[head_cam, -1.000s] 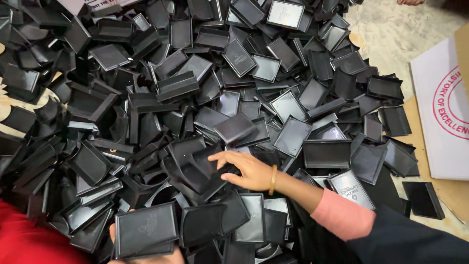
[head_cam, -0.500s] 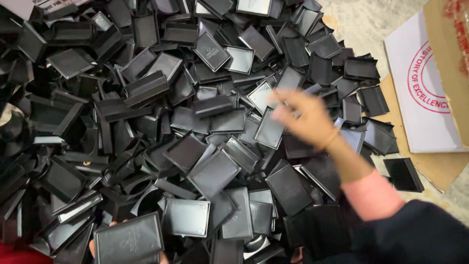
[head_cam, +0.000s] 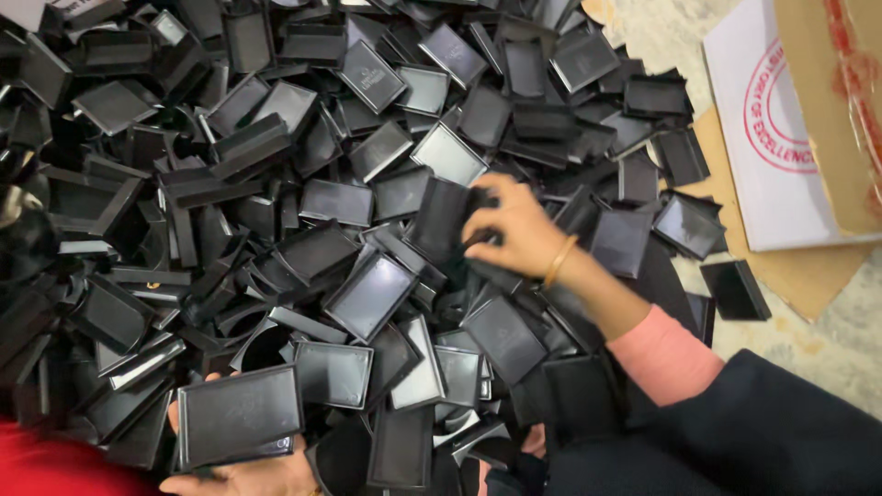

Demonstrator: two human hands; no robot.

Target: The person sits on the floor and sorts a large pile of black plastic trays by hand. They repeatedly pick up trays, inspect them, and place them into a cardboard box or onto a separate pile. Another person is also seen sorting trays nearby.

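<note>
Boxes are lying everywhere in a big black pile (head_cam: 303, 211) on the floor (head_cam: 827, 321). We are pinching one small black box (head_cam: 441, 220) with our right hand (head_cam: 514, 230), fingers curled around it. Our left hand (head_cam: 243, 473), near us, is gripping a flat black box (head_cam: 239, 415) steady.
</note>
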